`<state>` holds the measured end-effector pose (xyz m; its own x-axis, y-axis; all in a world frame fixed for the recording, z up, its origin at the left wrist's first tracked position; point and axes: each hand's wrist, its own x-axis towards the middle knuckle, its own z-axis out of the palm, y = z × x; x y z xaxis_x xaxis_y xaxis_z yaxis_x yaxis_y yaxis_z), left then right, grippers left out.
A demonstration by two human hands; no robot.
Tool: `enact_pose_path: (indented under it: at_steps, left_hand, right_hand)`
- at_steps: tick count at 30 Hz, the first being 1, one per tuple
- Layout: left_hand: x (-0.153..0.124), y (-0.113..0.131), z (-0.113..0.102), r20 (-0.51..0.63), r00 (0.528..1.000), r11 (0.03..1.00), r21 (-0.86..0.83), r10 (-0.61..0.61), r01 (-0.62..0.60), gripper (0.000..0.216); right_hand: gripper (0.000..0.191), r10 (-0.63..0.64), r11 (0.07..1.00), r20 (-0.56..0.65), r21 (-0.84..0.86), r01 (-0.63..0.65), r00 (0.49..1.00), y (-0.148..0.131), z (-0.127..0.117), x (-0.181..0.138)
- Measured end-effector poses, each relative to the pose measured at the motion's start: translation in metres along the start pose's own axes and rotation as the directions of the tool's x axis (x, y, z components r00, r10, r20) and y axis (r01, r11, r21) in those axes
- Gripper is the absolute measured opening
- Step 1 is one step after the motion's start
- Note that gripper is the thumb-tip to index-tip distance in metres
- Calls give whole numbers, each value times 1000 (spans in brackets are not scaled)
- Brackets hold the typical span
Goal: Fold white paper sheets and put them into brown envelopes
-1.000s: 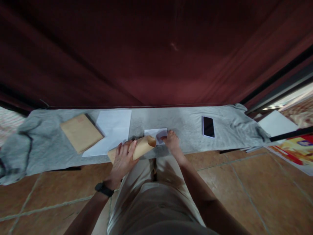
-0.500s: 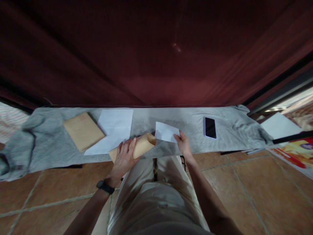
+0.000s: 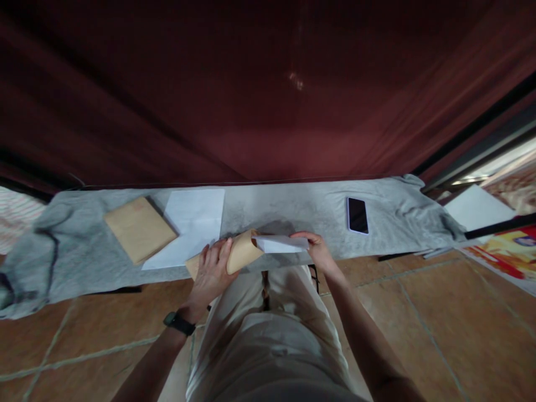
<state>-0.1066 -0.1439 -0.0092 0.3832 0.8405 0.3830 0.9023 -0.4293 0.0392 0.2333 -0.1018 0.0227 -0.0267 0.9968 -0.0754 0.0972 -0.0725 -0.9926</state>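
My left hand (image 3: 214, 272) is wrapped over a brown paper envelope (image 3: 243, 251), its mouth bulging open toward the right. In my right hand (image 3: 316, 249), pinched between thumb and fingers, is a folded sheet of white paper (image 3: 282, 244). The paper's left end is at the envelope's mouth and seems to reach just inside it. Left of my left hand, white paper sheets (image 3: 196, 215) lie on the grey cloth. Brown envelopes (image 3: 140, 229) in a stack overlap the edge of those sheets.
A grey cloth (image 3: 268, 206) covers the narrow bench before me. A phone (image 3: 357, 215) lies on its right part. Dark red fabric (image 3: 268, 111) hangs behind the bench. At the far right are a white panel (image 3: 477, 209) and a colourful printed sheet (image 3: 508, 254).
My right hand has brought the white paper to the envelope's mouth, tilting it nearly edge-on. My left hand stays on the envelope.
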Motion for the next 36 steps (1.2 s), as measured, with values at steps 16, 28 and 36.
enact_pose_path:
  at_steps: [16, 28, 36]
  left_hand:
    - [6, 7, -3, 19, 997, 997, -18, 78, -77, 80]
    - [17, 25, -3, 13, 995, 994, -49, 98, -97, 83]
    - [18, 30, -4, 45, 988, 987, -68, 147, -144, 79]
  right_hand:
    - [37, -33, 948, 149, -308, 79, 988, -2, 6, 1]
    - [21, -203, 732, 114, -641, 229, 972, -1, 68, -21]
    - [18, -110, 824, 172, -535, 187, 979, 6, 64, -6]
